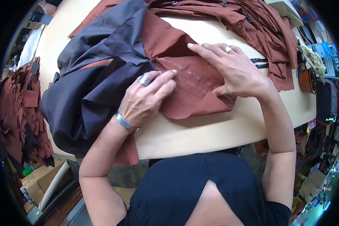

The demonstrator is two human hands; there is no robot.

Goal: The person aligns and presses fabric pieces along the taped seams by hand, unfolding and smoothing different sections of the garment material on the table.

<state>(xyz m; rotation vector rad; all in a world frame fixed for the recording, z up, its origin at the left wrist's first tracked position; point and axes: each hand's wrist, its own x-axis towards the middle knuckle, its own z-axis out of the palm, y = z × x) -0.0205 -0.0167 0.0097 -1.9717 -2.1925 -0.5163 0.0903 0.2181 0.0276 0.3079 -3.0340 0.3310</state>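
Observation:
A rust-brown fabric piece with pale marked lines lies on the cream table, joined or bunched against dark navy fabric on its left. My left hand, with a ring and a wrist cuff, rests where the dark and brown fabric meet, its fingers curled together; what they hold, if anything, is hidden. Over the right part of the brown piece, my right hand spreads its thumb and fingers, touching the cloth near its edge.
Brown fabric with zippers is heaped along the back. Dark-handled scissors lie right of my right hand. A brown round container stands at the right edge. Brown fabric pieces hang at the far left; the table curves in front.

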